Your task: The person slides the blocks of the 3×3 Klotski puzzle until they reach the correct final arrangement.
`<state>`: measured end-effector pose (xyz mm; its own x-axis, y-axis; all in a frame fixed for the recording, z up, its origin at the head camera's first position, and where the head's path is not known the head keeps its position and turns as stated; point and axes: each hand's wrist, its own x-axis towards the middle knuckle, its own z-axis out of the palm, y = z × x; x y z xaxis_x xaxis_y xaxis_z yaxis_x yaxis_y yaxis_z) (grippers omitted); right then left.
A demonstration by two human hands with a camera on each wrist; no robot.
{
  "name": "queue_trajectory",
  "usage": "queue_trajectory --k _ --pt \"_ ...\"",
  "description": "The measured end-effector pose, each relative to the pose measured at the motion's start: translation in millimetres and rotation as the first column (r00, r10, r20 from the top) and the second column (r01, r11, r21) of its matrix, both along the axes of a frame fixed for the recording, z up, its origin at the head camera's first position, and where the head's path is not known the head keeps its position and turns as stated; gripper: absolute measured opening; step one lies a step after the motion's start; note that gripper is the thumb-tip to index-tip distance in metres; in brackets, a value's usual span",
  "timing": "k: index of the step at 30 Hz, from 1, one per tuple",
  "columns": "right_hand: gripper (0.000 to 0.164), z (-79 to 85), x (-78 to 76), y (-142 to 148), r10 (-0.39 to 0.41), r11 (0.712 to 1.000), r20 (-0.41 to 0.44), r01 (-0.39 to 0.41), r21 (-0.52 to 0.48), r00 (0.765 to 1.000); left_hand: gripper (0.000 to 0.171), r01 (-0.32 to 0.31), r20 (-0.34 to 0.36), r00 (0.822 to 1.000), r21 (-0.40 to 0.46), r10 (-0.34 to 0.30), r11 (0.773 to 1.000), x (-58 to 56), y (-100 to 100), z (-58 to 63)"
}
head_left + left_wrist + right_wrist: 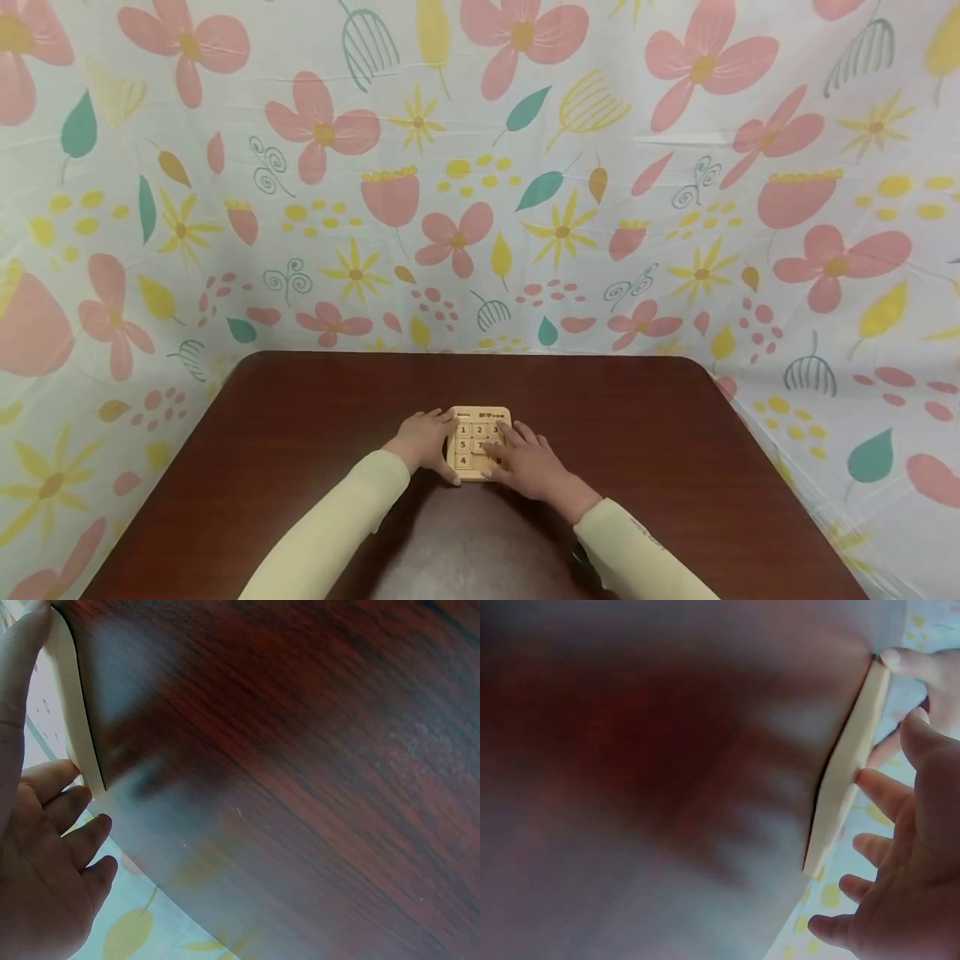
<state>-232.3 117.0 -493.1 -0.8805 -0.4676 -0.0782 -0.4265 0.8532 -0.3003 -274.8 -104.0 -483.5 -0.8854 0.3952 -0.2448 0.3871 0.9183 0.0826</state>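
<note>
A wooden number slide puzzle point(472, 411) lies on the table, its tiles showing 1, 2, 3, 5, 7, 4 and a few partly covered ones. One gap shows in the bottom row. My left hand point(427, 442) holds the frame's left side, thumb at the near corner and a finger at the far one. From the right, my right hand point(532, 467) reaches over the tiles with fingers spread, a fingertip near the 7. The wrist views show only the puzzle's pale edge point(79, 705), with the left hand point(45, 862) and right hand point(907, 877) beside it.
The dark reddish-brown table point(337, 383) has a glossy top with a bright reflection near its front. A white cloth point(480, 317) printed with flowers and leaves hangs behind it and along both sides. A small dark object, unclear, shows by the right sleeve point(637, 550).
</note>
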Motion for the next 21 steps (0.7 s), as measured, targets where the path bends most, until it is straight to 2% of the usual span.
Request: queue_trajectory --k 3,10,21 --pt "0.055 -2.0 7.0 4.0 0.007 1.0 0.012 -0.007 -0.01 1.0 0.11 0.003 -0.001 1.0 -0.006 -0.003 1.0 -0.8 0.3 0.3" --pt "0.055 -2.9 23.5 11.2 0.08 0.996 0.001 -0.08 -0.027 0.997 0.109 -0.004 0.004 1.0 0.013 0.004 1.0 1.0 0.2 0.5" --pt "0.056 0.9 27.8 12.4 0.073 0.997 0.02 -0.072 -0.035 0.997 0.11 0.002 -0.014 1.0 0.007 -0.002 1.0 1.5 0.9 -2.0"
